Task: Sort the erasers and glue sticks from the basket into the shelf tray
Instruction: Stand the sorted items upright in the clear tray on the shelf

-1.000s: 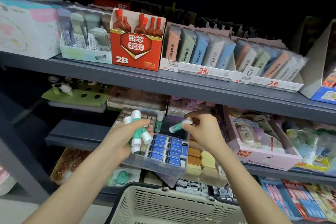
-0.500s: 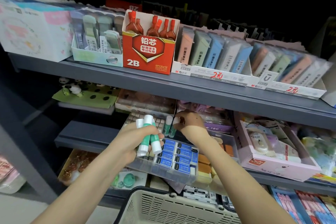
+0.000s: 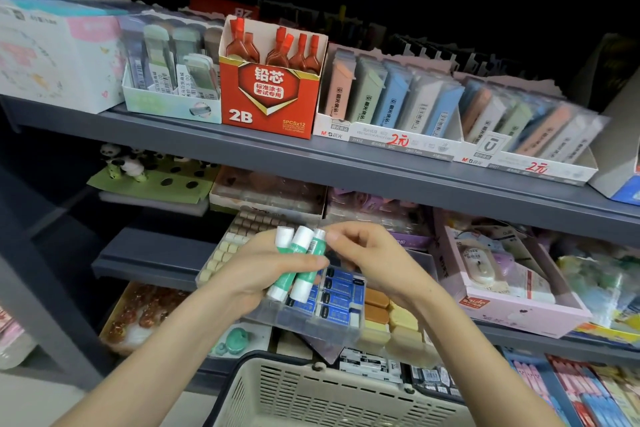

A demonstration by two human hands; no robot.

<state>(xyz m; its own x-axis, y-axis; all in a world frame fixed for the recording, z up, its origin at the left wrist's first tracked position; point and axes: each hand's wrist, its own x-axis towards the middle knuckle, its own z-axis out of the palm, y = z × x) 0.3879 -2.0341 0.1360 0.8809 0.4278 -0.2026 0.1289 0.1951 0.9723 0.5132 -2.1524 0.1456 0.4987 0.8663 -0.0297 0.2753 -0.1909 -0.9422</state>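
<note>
Three glue sticks (image 3: 298,263) sit bunched and gripped in the left hand (image 3: 259,274); the right hand (image 3: 370,253) pinches the rightmost one's cap, above the tray (image 3: 311,324).

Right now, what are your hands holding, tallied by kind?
Glue sticks: 3, all gripped in the left hand; the right hand touches one cap.
Erasers: 0 held; blue ones lie in the tray.
Total held: 3.

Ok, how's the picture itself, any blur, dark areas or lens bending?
Head view: the upper shelf bows from the wide lens; the background above is almost black; the red 2B box is sharp, evenly lit; the glue sticks look slightly soft; lower shelves sit in shadow.
</note>
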